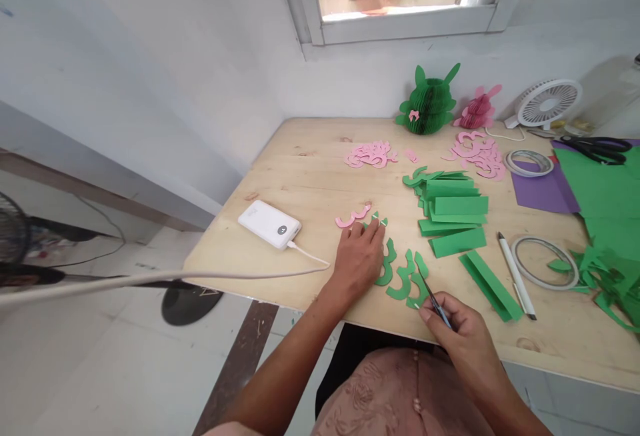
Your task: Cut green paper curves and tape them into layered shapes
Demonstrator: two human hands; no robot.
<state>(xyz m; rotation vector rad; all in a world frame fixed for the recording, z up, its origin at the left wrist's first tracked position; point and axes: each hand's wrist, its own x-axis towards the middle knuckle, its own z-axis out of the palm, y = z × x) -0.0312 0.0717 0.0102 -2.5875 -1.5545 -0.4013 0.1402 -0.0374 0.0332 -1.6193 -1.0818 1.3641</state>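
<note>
My left hand (358,256) lies on the wooden table with its fingers stretched forward, fingertips on a small green paper cutout (376,219) with white spots. Just beyond it is a wavy pink paper cutout (353,216). In my right hand (463,329), near the table's front edge, is a slim dark pointed tool (440,309), gripped between thumb and fingers; its exact kind is unclear. Its tip reaches the rightmost of several curved green paper cutouts (400,284) between the two hands. A tiny white bit shows by my right thumb.
A white power bank (270,224) with a cable lies left. Folded green strips (457,206), a white pen-like tool (517,276) and a tape roll (545,263) are right. Behind stand green (429,104) and pink paper figures, pink cutouts (371,154), a small fan (547,104) and scissors (595,148).
</note>
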